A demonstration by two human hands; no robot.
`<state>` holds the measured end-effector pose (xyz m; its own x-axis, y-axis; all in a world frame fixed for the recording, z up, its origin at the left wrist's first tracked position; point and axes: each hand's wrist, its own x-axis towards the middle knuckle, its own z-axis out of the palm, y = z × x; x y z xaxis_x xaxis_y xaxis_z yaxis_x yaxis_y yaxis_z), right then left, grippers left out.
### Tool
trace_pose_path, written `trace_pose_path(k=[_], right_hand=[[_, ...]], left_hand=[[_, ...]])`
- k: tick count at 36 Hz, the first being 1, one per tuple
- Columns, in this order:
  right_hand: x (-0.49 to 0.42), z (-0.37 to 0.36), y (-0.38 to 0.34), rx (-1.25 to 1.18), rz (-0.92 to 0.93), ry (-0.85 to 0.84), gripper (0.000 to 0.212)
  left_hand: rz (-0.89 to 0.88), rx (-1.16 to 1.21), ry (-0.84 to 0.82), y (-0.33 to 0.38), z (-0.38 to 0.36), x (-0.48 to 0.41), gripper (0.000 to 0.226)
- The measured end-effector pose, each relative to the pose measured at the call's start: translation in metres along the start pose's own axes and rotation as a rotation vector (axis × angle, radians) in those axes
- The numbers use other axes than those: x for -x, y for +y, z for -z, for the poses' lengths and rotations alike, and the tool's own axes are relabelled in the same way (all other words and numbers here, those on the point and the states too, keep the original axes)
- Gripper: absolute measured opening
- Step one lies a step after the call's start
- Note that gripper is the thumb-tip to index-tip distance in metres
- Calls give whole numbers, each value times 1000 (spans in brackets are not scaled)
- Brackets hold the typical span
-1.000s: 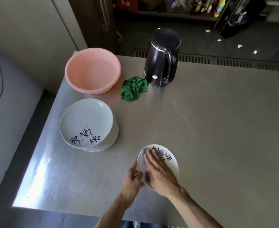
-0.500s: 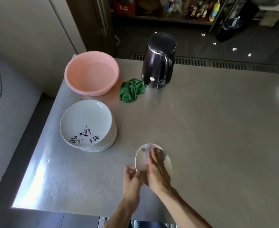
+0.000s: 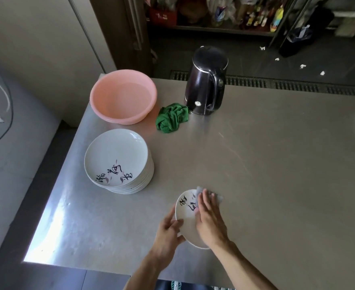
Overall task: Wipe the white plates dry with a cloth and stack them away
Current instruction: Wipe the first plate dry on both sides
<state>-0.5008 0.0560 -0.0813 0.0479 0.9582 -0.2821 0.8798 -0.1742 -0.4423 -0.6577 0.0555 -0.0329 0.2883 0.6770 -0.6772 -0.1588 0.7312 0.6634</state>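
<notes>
Plate is tilted, above the worktop close to its near edge. Left hand grips the plate's left rim. Right hand lies flat, fingers straight, pressing a grey cloth against the plate's face; the cloth pokes out past my fingertips. Stack of plates sits by the left edge. Pink basin is at the far left corner. Green rag lies between it and the kettle, just beside the kettle's base.

i read this as a working kitchen, likely back-of-house: a stainless steel table, a stack of white plates near its left edge, a pink basin at its far left corner, a black kettle, a floor drain grate and bottle-filled shelves beyond.
</notes>
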Motion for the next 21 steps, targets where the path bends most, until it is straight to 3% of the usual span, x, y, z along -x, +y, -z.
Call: trace_pose_path(k=[3, 5, 10, 12, 15, 17, 18, 21], right_hand=[[5, -10, -6, 16, 306, -129, 63], [7, -8, -5, 27, 392, -128, 62], [-7, -3, -3, 45, -31, 54, 58], [-6, -8, -10, -37, 3, -34, 60], [3, -5, -17, -65, 290, -62, 60], [9, -2, -15, -30, 404, -49, 59], [9, -1, -12, 14, 387, -11, 60], [3, 4, -12, 77, 62, 49, 67]], left_hand=[[-13, 7, -12, 3, -3, 3, 60], [-23, 5, 2, 1, -1, 4, 59], [1, 123, 154, -13, -1, 0, 48], [5, 127, 208, -16, -4, 1, 40], [-25, 47, 285, -18, -2, 0, 10], [-3, 35, 309, -15, 0, -2, 21], [3, 35, 291, -13, 0, -2, 24], [10, 37, 217, -12, 1, -1, 19]])
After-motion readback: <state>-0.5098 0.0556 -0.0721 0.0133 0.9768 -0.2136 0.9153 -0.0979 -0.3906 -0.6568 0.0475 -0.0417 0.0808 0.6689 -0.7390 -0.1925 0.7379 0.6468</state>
